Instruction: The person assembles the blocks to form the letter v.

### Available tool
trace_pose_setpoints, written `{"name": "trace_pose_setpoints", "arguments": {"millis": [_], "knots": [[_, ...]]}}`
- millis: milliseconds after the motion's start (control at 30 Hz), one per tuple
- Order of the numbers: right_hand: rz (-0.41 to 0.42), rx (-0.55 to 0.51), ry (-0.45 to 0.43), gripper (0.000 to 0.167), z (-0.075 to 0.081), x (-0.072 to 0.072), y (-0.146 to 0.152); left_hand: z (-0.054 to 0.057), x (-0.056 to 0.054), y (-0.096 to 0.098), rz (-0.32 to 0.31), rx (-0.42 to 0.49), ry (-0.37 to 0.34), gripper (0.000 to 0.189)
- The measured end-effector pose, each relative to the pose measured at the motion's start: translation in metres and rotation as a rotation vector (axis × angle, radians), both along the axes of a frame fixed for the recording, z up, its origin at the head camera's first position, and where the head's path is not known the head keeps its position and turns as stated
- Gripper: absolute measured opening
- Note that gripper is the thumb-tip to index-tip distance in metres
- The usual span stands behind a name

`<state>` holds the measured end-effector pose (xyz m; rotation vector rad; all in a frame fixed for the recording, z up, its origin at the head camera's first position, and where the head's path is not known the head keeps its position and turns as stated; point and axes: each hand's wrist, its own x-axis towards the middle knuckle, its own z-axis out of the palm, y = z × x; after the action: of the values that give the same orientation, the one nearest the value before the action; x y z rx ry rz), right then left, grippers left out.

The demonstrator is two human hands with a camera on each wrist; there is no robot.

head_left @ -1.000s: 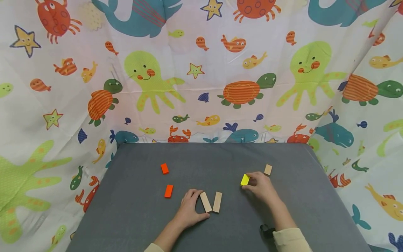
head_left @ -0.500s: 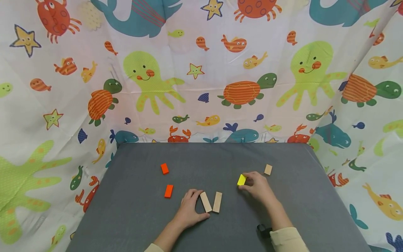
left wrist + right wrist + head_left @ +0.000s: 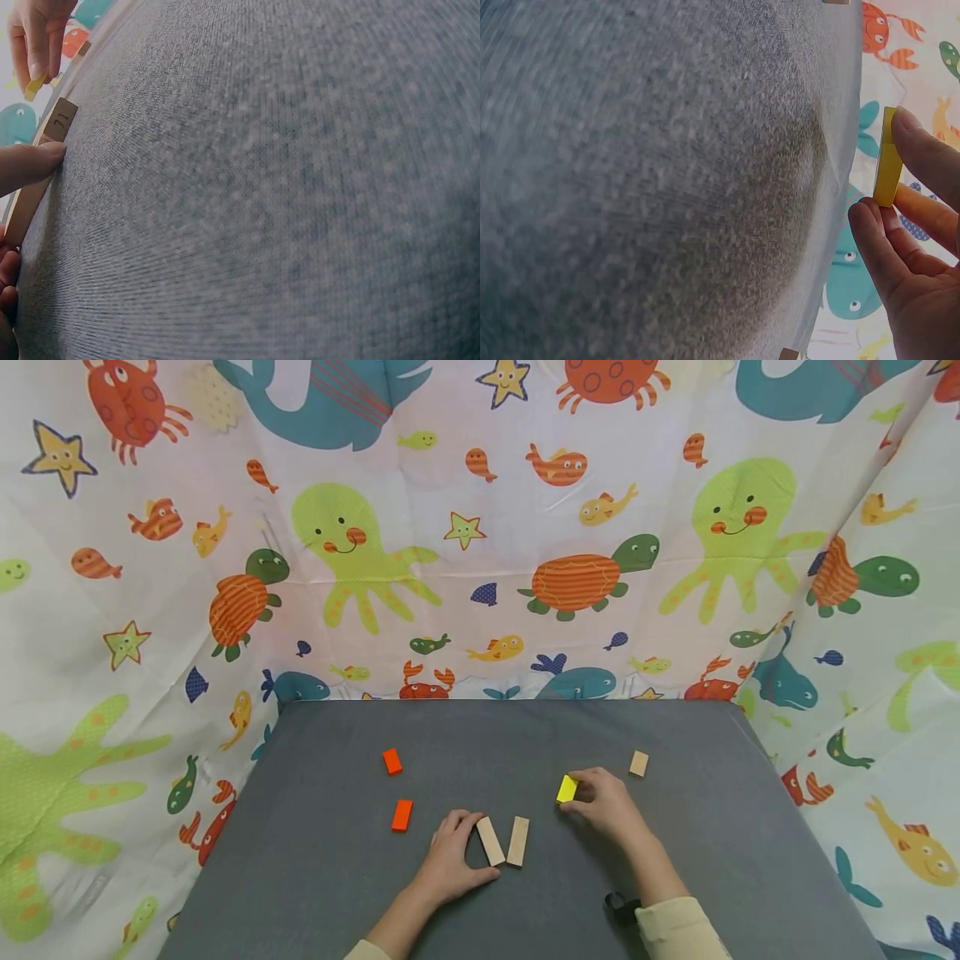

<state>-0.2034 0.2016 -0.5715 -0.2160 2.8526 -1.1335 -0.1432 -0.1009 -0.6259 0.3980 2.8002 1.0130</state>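
Left hand (image 3: 450, 862): we find it pinching the left wooden block (image 3: 491, 842) end-to-end on the table (image 3: 322, 877); a twist could nudge the right wooden block (image 3: 517, 842) | long axis near-to-far, far end leaning left | Right hand (image 3: 609, 803): pinching the yellow block (image 3: 567, 789), apparently aloft, further right; uneven pressure could drop it | long axis near-to-far, far end leaning right

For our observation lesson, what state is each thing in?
Yellow block: pinched by the right hand, off the table.
Left long block: held by the left hand.
Right long block: on the table, not held.
Short wooden block: on the table, untouched.
Far orange block: lying untouched.
Near orange block: lying untouched.
Curtain: hanging, creased.
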Motion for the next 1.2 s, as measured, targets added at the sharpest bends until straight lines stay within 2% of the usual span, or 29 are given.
{"name": "trace_pose_setpoints", "arguments": {"millis": [400,1200], "knots": [[0.022,0.014,0.006,0.057,0.003,0.001,-0.01,0.008,0.003,0.002,0.013,0.007,0.008,0.09],[0.05,-0.017,-0.001,0.053,-0.001,-0.001,-0.036,0.008,0.003,0.003,0.022,0.003,-0.019,0.091]]}}
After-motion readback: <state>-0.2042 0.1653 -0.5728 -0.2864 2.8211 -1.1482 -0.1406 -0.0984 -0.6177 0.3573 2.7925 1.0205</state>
